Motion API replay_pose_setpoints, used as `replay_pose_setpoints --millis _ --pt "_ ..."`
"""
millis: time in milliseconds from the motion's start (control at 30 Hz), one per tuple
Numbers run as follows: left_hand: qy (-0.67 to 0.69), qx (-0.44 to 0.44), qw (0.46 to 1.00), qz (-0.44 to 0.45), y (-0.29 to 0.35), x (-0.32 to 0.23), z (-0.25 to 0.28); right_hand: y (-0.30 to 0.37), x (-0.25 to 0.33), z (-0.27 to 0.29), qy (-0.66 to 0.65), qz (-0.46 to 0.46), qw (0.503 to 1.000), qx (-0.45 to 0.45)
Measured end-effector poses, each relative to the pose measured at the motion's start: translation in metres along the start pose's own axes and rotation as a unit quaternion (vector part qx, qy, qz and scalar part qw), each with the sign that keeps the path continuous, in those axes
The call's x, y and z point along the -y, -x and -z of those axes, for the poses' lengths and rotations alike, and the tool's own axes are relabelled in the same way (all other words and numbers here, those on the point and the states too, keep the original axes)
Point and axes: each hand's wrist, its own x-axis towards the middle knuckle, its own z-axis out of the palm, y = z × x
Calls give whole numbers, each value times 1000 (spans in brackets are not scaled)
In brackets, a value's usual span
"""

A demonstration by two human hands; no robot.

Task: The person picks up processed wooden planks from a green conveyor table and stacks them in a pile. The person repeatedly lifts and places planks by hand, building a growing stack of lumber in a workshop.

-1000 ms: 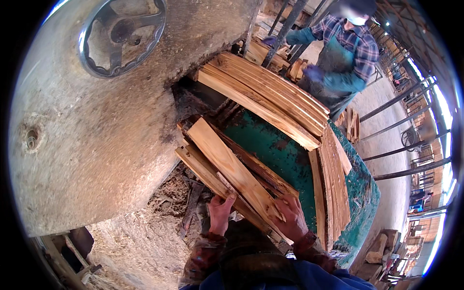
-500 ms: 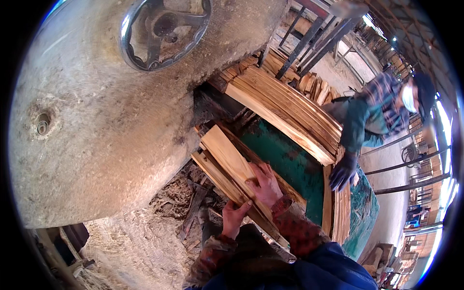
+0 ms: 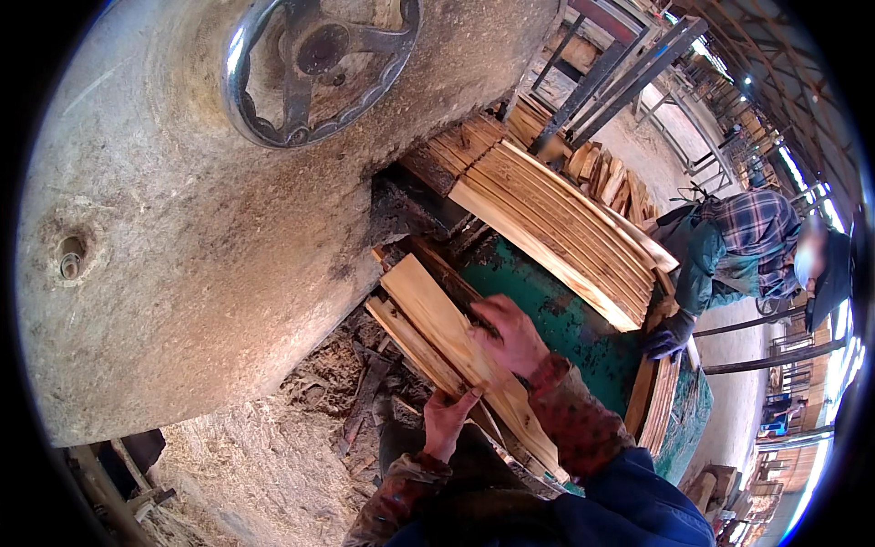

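Two long wooden boards lie side by side in front of me, slanting from the machine down toward my lap. My left hand (image 3: pixel 447 421) grips the near edge of these, its thumb on top and its fingers underneath. Over the wider pale board (image 3: pixel 447 314) is my right hand (image 3: pixel 512 339), its fingers half curled and apart, with nothing visible in them. Whether its fingertips touch the wood is hard to make out. The narrower board (image 3: pixel 415 351) sits along the left side of the pale one.
A row of stacked boards (image 3: pixel 556 237) rests beyond a green metal surface (image 3: pixel 519 287). The large dusty machine panel (image 3: pixel 228 246) with a handwheel (image 3: pixel 324 50) fills the left. At right a co-worker's gloved hand (image 3: pixel 670 335) touches the board ends. Sawdust and bark scraps (image 3: pixel 342 383) cover the ground.
My right hand has lifted off the pale board and its fingers have curled. My left hand keeps its grip. The co-worker appears farther right and lower, and the view has shifted slightly.
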Motion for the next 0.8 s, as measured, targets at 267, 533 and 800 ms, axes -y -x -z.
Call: replay_pose_setpoints --millis 267,533,800 --pt "-17 -11 999 28 3 -4 -3 -143 -37 -62 -3 105 994 22" --pt "-21 -26 999 34 4 -1 -4 -218 -30 -114 -43 -107 949 295" --pt "-24 -9 999 -29 1 10 -3 -206 -25 -131 21 -47 962 267"
